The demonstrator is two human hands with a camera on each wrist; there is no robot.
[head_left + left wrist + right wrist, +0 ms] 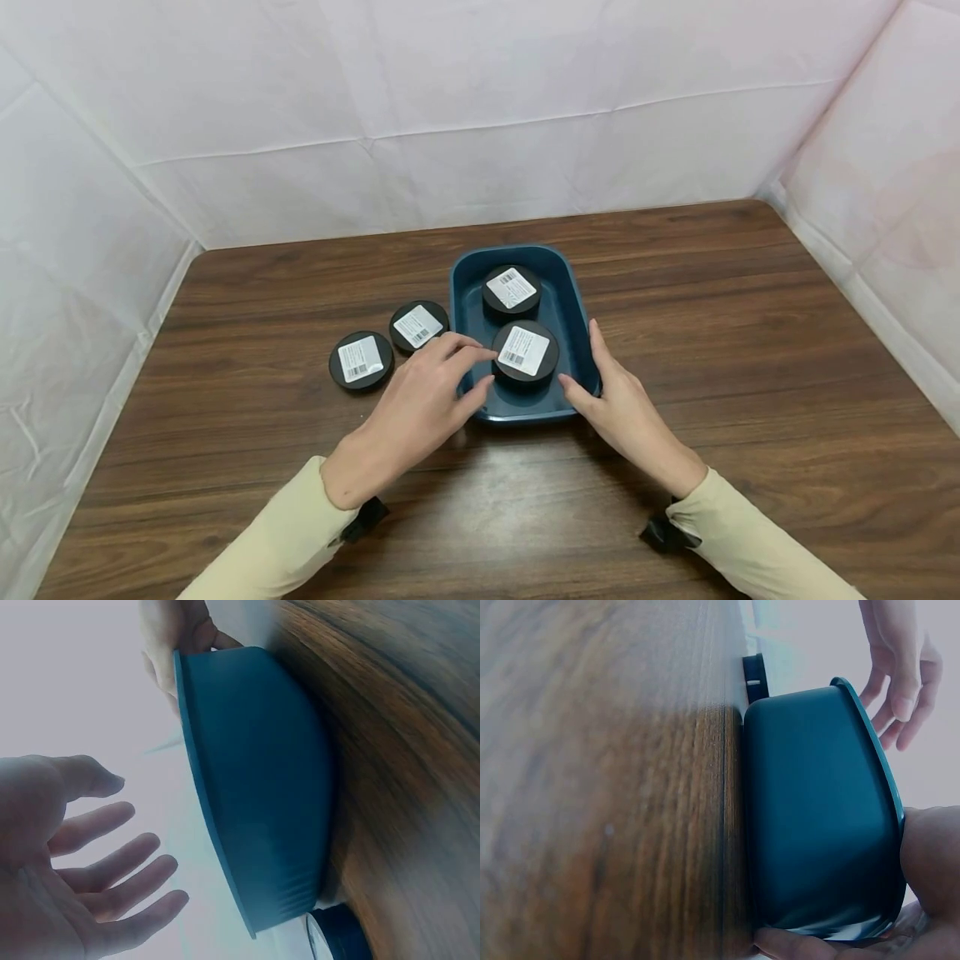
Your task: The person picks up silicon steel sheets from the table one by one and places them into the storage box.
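White sheeting [487,67] backs the counter [712,333]. My right hand [622,412] grips the blue tray [525,417] at its near right corner; my left hand [420,396], released, overhangs its left edge. Stray fingertip contact could displace the nearer labelled black tub [525,352] inside.

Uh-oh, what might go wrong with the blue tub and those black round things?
The right hand holds the tub near one corner, so a bump could make it turn.

The left hand is close to the disc beside the tub and might nudge it.

Inside, the near disc and far disc look close together, so they may knock.
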